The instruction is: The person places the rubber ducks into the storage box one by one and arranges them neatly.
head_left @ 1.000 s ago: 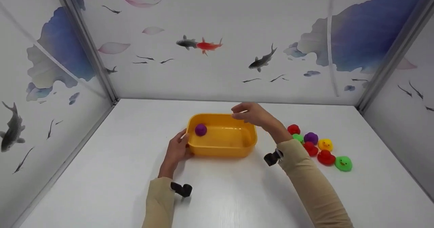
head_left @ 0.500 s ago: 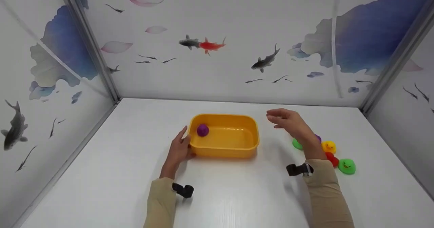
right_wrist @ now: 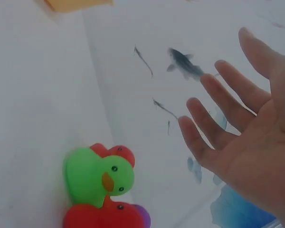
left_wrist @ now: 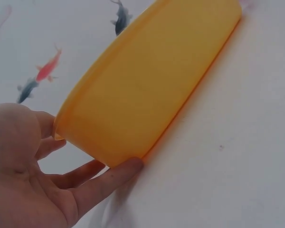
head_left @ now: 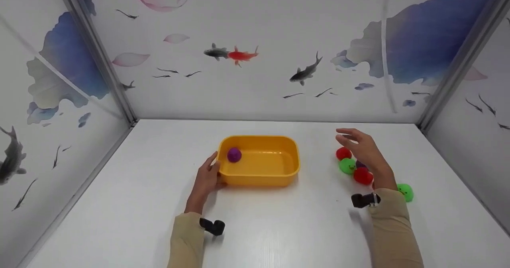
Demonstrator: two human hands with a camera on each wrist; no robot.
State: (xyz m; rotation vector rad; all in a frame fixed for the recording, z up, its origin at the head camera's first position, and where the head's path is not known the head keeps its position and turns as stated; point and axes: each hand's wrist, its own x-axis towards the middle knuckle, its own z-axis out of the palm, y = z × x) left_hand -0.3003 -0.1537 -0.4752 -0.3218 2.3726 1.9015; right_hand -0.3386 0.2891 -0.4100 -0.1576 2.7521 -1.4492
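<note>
Inside the yellow tub (head_left: 259, 181), near its left end, lay a round purple toy (head_left: 234, 155); the tub stood upright on the white desk (head_left: 279, 228). Your left grip (head_left: 206, 176) touched that end, its fingers fairly straight against the wall and lower corner. Your right grip (head_left: 361, 147) hung in the air well apart from the tub, fingers spread, near a cluster on the desk: a far red duck (head_left: 343, 153), a green duck (head_left: 347, 166), a nearer red duck (head_left: 363, 176) and a partly hidden dark purple toy (head_left: 360, 164). Another green duck (head_left: 406, 192) sat beside your right sleeve (head_left: 392, 220)
</note>
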